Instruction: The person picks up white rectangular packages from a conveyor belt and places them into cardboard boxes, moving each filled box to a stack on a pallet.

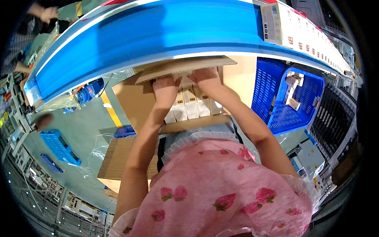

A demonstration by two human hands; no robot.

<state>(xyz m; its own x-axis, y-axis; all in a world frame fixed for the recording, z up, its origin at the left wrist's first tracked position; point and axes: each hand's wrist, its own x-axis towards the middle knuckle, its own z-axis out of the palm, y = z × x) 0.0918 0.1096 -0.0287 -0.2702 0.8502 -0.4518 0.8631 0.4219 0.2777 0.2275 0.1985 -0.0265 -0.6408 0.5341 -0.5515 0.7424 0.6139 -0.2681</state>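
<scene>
your left hand point(166, 90), right hand point(207, 81): cardboard carton point(196, 123), far edge; grips hidden, can't tell. white boxes point(191, 104): rowed, likely for fit.

The left arm point(143, 148) and right arm point(252, 125) reach over the near edge of the carton point(197, 123), both bare and slightly bent. The left hand point(166, 90) and right hand point(208, 80) sit side by side, apart, at the carton's far edge, backs upward, their fingers partly hidden under its far flap.
</scene>
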